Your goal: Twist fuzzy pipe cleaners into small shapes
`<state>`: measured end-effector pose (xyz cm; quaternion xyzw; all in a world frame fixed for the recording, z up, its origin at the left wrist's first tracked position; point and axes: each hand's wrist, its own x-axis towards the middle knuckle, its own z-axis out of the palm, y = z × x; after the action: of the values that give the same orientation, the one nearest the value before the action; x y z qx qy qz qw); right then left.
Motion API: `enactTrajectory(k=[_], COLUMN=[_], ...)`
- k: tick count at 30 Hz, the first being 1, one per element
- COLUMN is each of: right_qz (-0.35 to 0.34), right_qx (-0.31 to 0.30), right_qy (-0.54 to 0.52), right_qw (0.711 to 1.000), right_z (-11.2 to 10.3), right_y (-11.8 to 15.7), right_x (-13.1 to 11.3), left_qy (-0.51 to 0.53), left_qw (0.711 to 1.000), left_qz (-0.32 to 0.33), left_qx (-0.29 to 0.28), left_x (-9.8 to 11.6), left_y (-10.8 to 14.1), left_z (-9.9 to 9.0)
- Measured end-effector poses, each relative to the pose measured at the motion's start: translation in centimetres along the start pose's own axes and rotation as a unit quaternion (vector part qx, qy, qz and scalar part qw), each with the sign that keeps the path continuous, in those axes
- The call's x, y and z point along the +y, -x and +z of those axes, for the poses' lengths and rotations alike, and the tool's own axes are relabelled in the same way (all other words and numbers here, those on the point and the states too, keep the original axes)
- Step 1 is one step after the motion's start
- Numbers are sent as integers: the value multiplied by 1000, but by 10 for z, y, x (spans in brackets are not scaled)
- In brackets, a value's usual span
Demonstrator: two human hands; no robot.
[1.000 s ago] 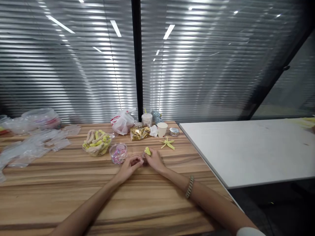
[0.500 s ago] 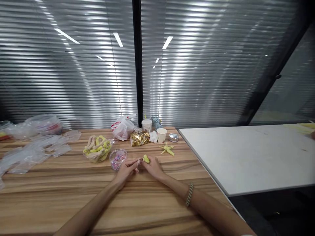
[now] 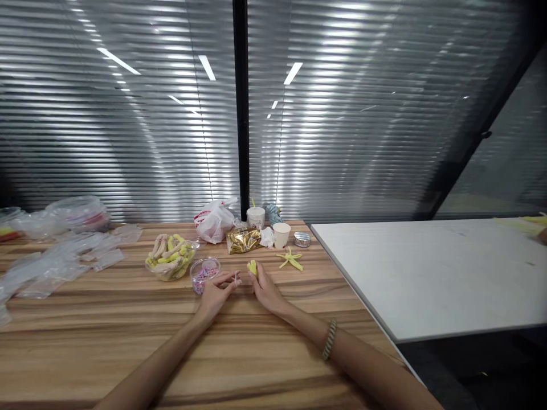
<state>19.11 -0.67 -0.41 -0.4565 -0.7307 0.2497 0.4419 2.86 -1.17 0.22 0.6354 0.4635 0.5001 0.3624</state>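
Note:
My left hand [image 3: 217, 296] pinches a thin pale band [image 3: 236, 278] between thumb and fingertips, close to the right rim of a round clear tub [image 3: 205, 275] with small pink and purple pieces in it. My right hand [image 3: 265, 289] is closed round a folded soft yellow piece [image 3: 252, 267], whose top shows above the fingers. The hands are a little apart. Just beyond the right hand lies a yellow piece with several spread arms [image 3: 291, 259]. Left of the tub, a clear plastic bowl [image 3: 166, 272] holds several yellow and beige soft rolled pieces.
Along the back stand a white plastic bag [image 3: 215, 222], a gold packet [image 3: 244, 240], paper cups [image 3: 281, 235] and a round tin [image 3: 302, 239]. Clear plastic bags [image 3: 55, 265] spread over the left side. A white table [image 3: 427, 273] adjoins at right, with another person's hand [image 3: 542, 236] at its edge.
My hands have moved apart. The pale band has come away from the right hand with the left fingers, and the yellow piece stands more upright in the right hand.

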Motion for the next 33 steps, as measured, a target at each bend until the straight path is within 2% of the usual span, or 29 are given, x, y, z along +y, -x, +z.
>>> enactTrajectory(k=[5,12,19,26,33], right_qz=[-42,-62,-129,-209,-236], right_qx=[-47,-72,-91,-56,-39], right_qy=[26,57,118,238,283], right_qw=[998,994,980,947,929], right_z=[2,-2,-1,-1,-5], right_y=[-1,2,5,7,6], right_x=[1,-3,-1,3,4], left_qy=[-38,-47,-69,-86,-51], left_qw=[999,998,997,994,998], left_qz=[30,27,22,66,30], left_qx=[22,16,22,7,-35], left_x=[6,8,7,2,8], left_y=[1,2,1,-1,1], left_z=[0,0,-2,-2,1])
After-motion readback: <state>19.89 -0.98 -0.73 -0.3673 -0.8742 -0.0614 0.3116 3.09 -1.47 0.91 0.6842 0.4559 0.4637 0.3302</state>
